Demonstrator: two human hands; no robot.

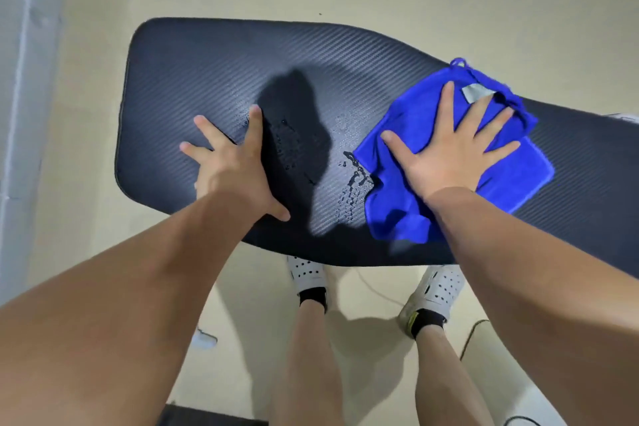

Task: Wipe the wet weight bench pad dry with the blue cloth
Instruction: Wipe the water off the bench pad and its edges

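Wiping is under way: our right hand [449,162] presses flat, fingers spread, on the blue cloth [432,214] right of middle on the bench pad [207,66]. Our left hand [231,162] lies open, bracing the pad, gripping nothing. Next, we judge, sweep the cloth left across the droplets [352,190].

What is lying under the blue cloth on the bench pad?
The blue cloth lies flat on the black bench pad, pressed by the right hand. Water drops show beside its left edge. Whether the pad under it is wet is hidden.
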